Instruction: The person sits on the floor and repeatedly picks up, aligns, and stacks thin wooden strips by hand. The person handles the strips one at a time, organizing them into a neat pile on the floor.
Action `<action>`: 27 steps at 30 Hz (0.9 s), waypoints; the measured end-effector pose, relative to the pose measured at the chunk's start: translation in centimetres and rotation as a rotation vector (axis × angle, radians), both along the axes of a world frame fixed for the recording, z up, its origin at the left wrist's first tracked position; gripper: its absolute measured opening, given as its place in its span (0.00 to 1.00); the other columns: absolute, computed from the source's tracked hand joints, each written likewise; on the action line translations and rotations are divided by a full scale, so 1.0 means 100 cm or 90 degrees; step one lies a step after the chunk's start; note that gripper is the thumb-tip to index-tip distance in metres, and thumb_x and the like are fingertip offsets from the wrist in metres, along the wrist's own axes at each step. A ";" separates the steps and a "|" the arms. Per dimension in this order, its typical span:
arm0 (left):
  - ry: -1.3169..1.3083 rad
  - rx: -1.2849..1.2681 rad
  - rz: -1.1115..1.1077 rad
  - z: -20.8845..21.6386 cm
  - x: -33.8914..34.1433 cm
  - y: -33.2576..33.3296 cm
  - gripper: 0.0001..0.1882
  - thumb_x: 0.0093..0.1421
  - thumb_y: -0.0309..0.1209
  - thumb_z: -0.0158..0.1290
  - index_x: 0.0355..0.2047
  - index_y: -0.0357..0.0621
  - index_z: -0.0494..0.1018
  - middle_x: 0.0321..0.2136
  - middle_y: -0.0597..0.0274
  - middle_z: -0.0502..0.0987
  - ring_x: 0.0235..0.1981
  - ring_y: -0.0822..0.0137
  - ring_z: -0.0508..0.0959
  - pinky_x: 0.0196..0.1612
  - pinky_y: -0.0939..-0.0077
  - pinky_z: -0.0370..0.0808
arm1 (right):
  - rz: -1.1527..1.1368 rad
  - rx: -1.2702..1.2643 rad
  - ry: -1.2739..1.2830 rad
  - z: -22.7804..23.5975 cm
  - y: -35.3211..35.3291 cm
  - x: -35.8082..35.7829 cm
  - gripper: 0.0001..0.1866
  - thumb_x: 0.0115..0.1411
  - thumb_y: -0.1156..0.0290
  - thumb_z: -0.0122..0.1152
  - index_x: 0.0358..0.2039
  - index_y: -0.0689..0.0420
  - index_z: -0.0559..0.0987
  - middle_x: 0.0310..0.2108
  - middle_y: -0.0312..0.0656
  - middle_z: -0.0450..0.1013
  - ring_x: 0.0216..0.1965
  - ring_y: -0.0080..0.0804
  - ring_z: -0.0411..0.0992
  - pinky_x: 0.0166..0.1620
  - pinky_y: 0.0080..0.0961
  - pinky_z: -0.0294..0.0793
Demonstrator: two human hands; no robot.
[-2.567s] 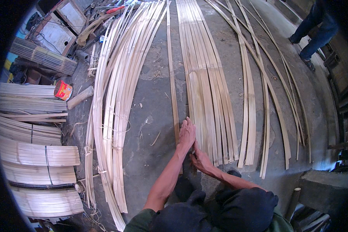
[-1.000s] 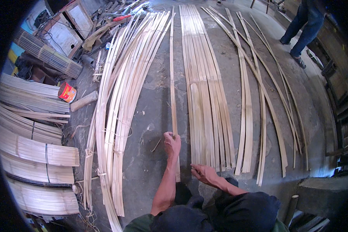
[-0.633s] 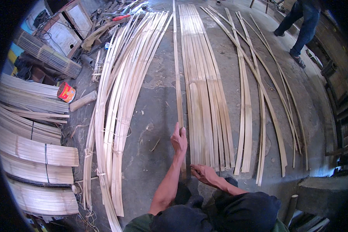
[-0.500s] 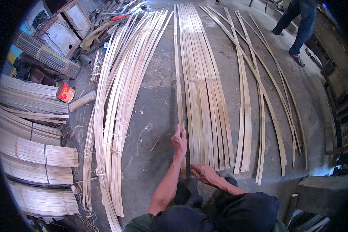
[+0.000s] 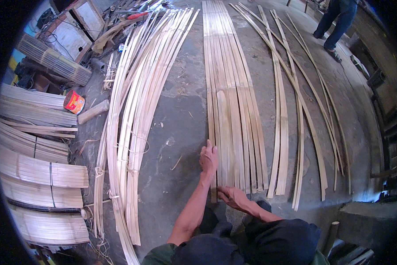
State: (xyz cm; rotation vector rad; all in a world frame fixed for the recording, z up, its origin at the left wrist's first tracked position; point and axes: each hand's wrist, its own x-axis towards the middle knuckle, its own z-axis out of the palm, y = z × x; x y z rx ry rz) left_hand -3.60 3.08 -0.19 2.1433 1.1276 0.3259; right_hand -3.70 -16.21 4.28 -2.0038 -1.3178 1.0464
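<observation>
A row of long, pale bamboo strips (image 5: 233, 123) lies side by side on the floor in front of me. Along its left edge runs one more bamboo strip (image 5: 210, 106), close against the row. My left hand (image 5: 208, 159) is closed around this strip, a little way up from its near end. Lower down, my right hand (image 5: 234, 198) has its fingers curled in and touching the strip by its near end; the fingertips are partly hidden.
Left of the row lies a loosely tied bundle of bamboo strips (image 5: 139, 110). Loose strips (image 5: 291, 88) cross at the right. Farther left are rolled slat mats (image 5: 44, 172), a red tin (image 5: 74, 102) and a wooden billet (image 5: 94, 112). Another person's legs (image 5: 337, 22) stand far right.
The edge strip has moved right, narrowing the dark gap beside the row. My left hand shifted slightly right with it; my right hand stayed nearly in place. The other person's feet moved slightly in view.
</observation>
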 end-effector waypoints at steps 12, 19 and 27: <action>0.052 -0.003 -0.007 0.009 0.004 -0.002 0.26 0.64 0.42 0.50 0.61 0.46 0.66 0.42 0.49 0.71 0.43 0.46 0.77 0.42 0.47 0.74 | -0.016 0.019 -0.003 -0.011 -0.002 -0.007 0.25 0.67 0.61 0.49 0.61 0.57 0.62 0.43 0.58 0.75 0.45 0.59 0.73 0.44 0.50 0.73; 0.104 0.027 -0.013 0.006 0.005 -0.001 0.27 0.64 0.43 0.50 0.61 0.47 0.66 0.43 0.52 0.71 0.42 0.48 0.78 0.38 0.47 0.75 | -0.004 -0.022 0.001 -0.005 0.002 -0.006 0.27 0.66 0.60 0.49 0.62 0.59 0.60 0.42 0.59 0.75 0.41 0.60 0.74 0.43 0.52 0.73; 0.115 0.044 -0.026 0.006 0.006 0.000 0.27 0.63 0.43 0.52 0.61 0.47 0.66 0.43 0.52 0.72 0.42 0.49 0.78 0.38 0.49 0.75 | -0.008 -0.005 -0.018 -0.008 0.002 -0.008 0.26 0.66 0.62 0.50 0.61 0.58 0.60 0.38 0.58 0.75 0.39 0.60 0.74 0.38 0.51 0.73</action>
